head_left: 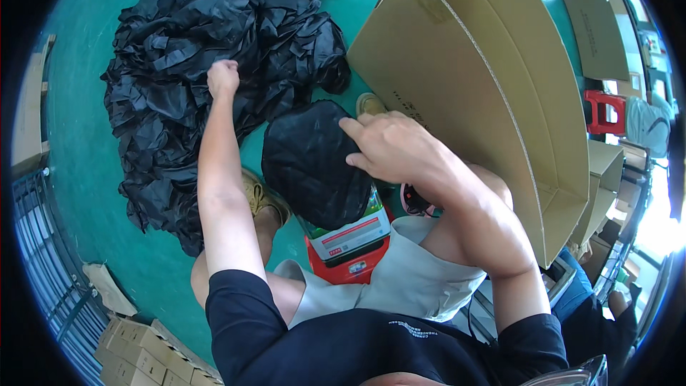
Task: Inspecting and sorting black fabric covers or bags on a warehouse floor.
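A large heap of crumpled black fabric (186, 36) lies on the floor ahead of me and to the left. My left hand (224, 77) reaches over it, its fingers closed at the dark cloth. Between my knees, a rounded, flat black fabric piece (314, 164) covers most of a white, green and red box (350, 238). That box rests on a red stool (350, 268). At the right edge of the rounded piece is my right hand (393, 144), thumb and index finger apart; its other fingers are partly hidden.
A big open cardboard carton (443, 50) stands close on my right. Beyond it are a red stool (605, 112) and more cardboard (597, 32). Stacked brown boxes (136, 354) and a metal rack (53, 264) are at the left. Another person's dark sleeve (600, 329) shows at lower right.
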The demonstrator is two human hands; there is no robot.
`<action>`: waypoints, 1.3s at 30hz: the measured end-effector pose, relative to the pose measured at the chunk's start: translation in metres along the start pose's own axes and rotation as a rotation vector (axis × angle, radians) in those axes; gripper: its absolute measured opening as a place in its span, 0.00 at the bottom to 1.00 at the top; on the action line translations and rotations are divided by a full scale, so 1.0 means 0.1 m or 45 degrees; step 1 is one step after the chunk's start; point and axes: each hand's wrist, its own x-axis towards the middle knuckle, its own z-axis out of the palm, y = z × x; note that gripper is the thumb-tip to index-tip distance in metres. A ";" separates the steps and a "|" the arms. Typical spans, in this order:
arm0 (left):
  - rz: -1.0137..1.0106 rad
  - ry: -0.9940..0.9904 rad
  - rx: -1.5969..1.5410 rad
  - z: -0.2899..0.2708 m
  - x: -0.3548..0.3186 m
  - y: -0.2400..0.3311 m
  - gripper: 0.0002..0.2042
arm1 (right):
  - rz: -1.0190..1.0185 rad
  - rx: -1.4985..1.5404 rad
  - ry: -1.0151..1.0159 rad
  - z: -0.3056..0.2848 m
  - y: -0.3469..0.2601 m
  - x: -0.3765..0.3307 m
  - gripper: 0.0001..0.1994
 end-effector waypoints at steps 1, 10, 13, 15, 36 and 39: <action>0.054 0.073 -0.094 -0.14 0.11 -0.04 0.07 | 0.008 -0.001 -0.010 0.01 0.01 0.02 0.21; 0.282 0.091 -1.307 -1.97 -0.25 0.69 0.10 | -0.042 0.076 -0.022 0.08 -0.05 0.31 0.25; 0.402 -0.021 -1.592 -2.44 -1.01 1.07 0.11 | -0.059 0.297 0.077 0.03 -0.22 0.35 0.31; 0.425 -0.174 -1.848 -2.60 -1.56 1.22 0.11 | -0.081 0.543 0.153 0.08 -0.24 0.41 0.39; 0.621 -0.922 -2.048 -2.80 -2.67 1.10 0.17 | -0.410 1.288 -0.278 -0.21 -0.49 0.57 0.29; 0.615 -1.013 -2.231 -2.85 -2.62 1.06 0.13 | -0.418 1.228 -0.172 -0.14 -0.41 0.61 0.16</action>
